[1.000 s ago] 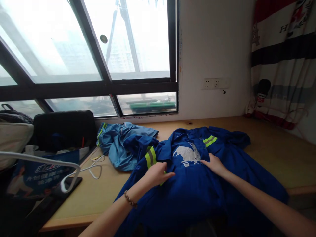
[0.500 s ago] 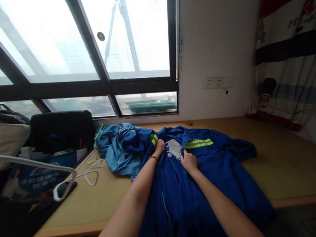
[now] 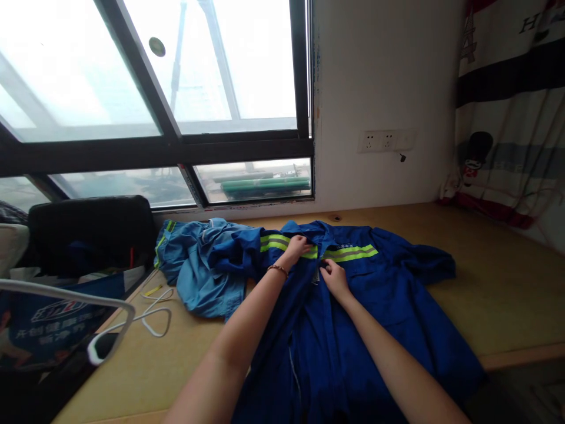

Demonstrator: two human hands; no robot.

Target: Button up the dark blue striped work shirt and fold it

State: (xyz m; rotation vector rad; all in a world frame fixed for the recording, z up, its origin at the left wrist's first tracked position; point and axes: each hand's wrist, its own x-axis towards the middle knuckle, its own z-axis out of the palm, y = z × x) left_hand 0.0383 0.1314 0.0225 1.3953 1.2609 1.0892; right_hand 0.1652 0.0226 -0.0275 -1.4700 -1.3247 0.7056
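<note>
A dark blue work jacket [image 3: 379, 306] with yellow-green reflective stripes lies spread on the wooden table [image 3: 145, 365], its front facing up. My left hand [image 3: 296, 249], with a bracelet at the wrist, is closed on the left front panel close to the collar. On the opposite front edge, just under the chest stripe, my right hand [image 3: 334, 279] pinches the cloth. The two panels nearly meet between my hands, and only a sliver of the pale inner print shows. A lighter blue garment [image 3: 203, 277] lies crumpled beside the left sleeve.
A white cable [image 3: 154, 318] loops over the table's left side. Left of the table stand a black chair back [image 3: 88, 235] and a blue printed bag [image 3: 57, 324]. Behind are a window [image 3: 238, 135], wall sockets [image 3: 379, 141] and a patterned curtain [image 3: 507, 118].
My left hand has drawn the left panel rightward and up, covering most of the pale inner print. My right hand stays at its edge. The view has shifted slightly.
</note>
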